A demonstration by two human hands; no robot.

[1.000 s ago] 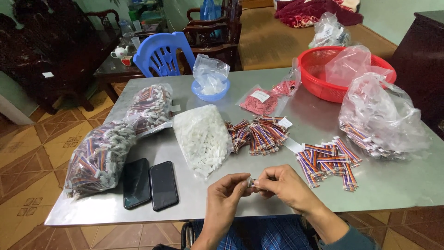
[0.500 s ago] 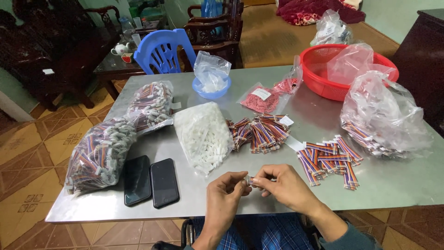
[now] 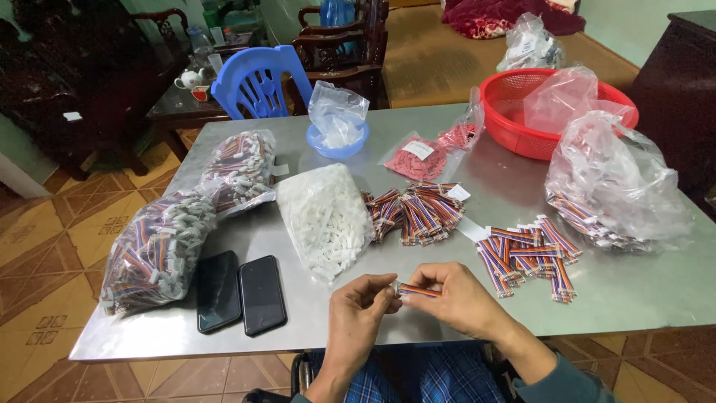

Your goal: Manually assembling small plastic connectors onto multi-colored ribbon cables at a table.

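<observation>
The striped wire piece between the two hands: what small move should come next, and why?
Probably press the small white connector at the left hand onto the striped wire piece, which the right hand holds level: the two meet end to end.

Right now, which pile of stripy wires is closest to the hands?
The loose pile just right of the hands, lying fanned out on the table. The other loose pile lies farther back, beside the white bag.
</observation>
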